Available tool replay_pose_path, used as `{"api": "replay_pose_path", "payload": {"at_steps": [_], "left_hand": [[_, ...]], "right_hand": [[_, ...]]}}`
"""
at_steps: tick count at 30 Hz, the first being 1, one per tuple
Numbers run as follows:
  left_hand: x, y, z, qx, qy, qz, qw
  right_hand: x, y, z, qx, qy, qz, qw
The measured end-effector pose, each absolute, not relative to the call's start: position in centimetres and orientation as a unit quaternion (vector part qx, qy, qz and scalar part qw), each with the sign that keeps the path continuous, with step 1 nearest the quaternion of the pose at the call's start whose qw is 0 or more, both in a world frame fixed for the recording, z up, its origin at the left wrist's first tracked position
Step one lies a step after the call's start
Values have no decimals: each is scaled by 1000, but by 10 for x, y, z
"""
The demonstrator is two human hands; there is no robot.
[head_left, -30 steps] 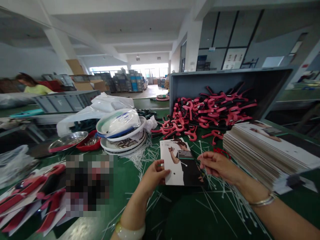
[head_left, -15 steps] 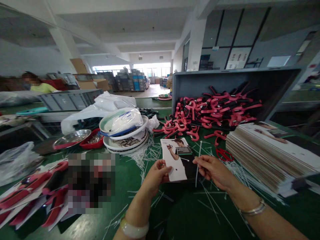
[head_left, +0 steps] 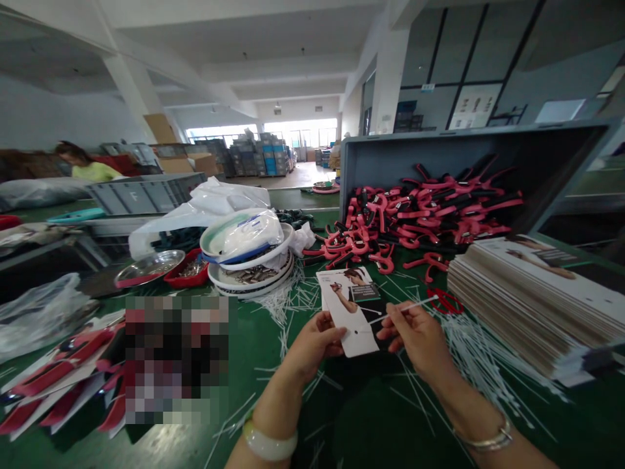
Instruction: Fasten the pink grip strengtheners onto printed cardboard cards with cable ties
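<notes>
My left hand (head_left: 317, 342) grips a printed cardboard card (head_left: 349, 319) by its lower left edge, thumb on the front face. The card is white and black with a picture of a person on it and a small hole near the bottom. Between thumb and fingers, my right hand (head_left: 410, 335) pinches a white cable tie (head_left: 415, 303), its head pointing up to the right and its other end at the card's right side. A second tie's head shows against the card front. Loose white cable ties (head_left: 488, 365) lie on the green table around both hands.
A grey crate (head_left: 469, 146) tipped on its side holds many pink-and-black spring clamps (head_left: 430, 208). At right stands a stack of cards (head_left: 517, 312). Stacked bowls (head_left: 249, 280) and a red tray (head_left: 185, 270) sit left, near carded clamps (head_left: 58, 378). Behind works another person (head_left: 92, 169).
The cable tie in my right hand has swung from nearly upright to slanting, its tail now at the card. The card has tilted slightly. The whole view has shifted a little.
</notes>
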State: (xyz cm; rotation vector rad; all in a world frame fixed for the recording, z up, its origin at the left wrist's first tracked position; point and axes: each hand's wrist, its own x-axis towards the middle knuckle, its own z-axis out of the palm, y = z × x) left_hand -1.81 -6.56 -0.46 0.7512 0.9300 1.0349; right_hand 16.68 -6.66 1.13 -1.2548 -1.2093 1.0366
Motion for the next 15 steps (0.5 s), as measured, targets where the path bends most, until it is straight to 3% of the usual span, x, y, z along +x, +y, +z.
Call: {"api": "replay_pose_path", "payload": {"at_steps": [9,15], "left_hand": [[-11,-70,3,310,377,517,703],[-3,-71,-2,244,330,480,775]], "right_hand": [[156,-71,12,-543,-548,377,513],[151,-60,4,-547,-539,390,508]]}}
